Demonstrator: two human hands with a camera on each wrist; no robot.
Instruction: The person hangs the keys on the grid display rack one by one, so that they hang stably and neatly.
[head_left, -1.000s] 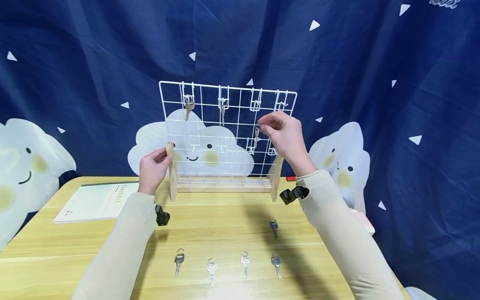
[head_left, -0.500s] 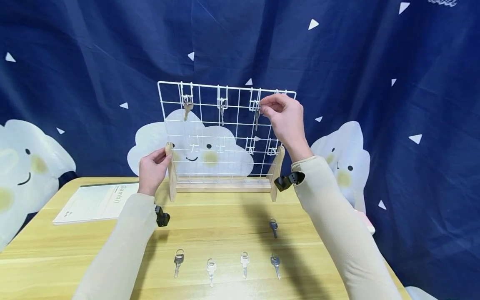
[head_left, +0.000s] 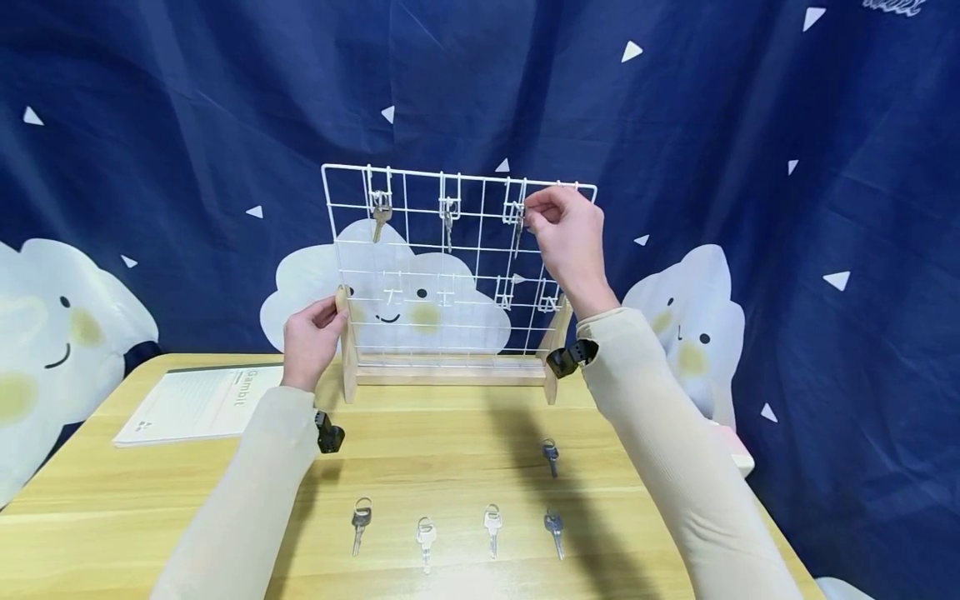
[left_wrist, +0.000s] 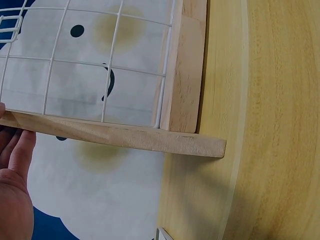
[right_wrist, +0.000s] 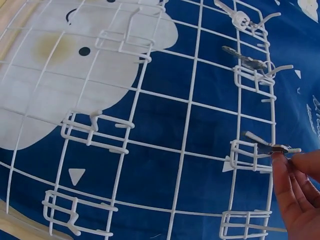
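Note:
My right hand (head_left: 572,242) pinches a key (head_left: 518,240) by its ring end at the third upper hook of a white wire grid (head_left: 480,250). In the right wrist view, the key (right_wrist: 260,140) lies along that hook (right_wrist: 250,156), its ring end at my fingertips. Whether the ring is over the hook I cannot tell. My left hand (head_left: 310,346) holds the top of the grid's left wooden upright (head_left: 348,350), thumb and fingers on either side. A brass-coloured key (head_left: 382,218) and a silver key (head_left: 449,227) hang from the two upper hooks to the left.
Several keys with rings lie on the wooden table, among them a dark-headed key (head_left: 361,521) and a silver key (head_left: 492,527). A notebook (head_left: 202,404) lies at the left. Lower hooks (head_left: 504,293) on the grid hold no keys. A blue curtain (head_left: 675,125) hangs behind.
My right hand has risen with the key from mid-grid to the third upper hook, then stayed there with small shifts. My left hand has kept its hold on the upright.

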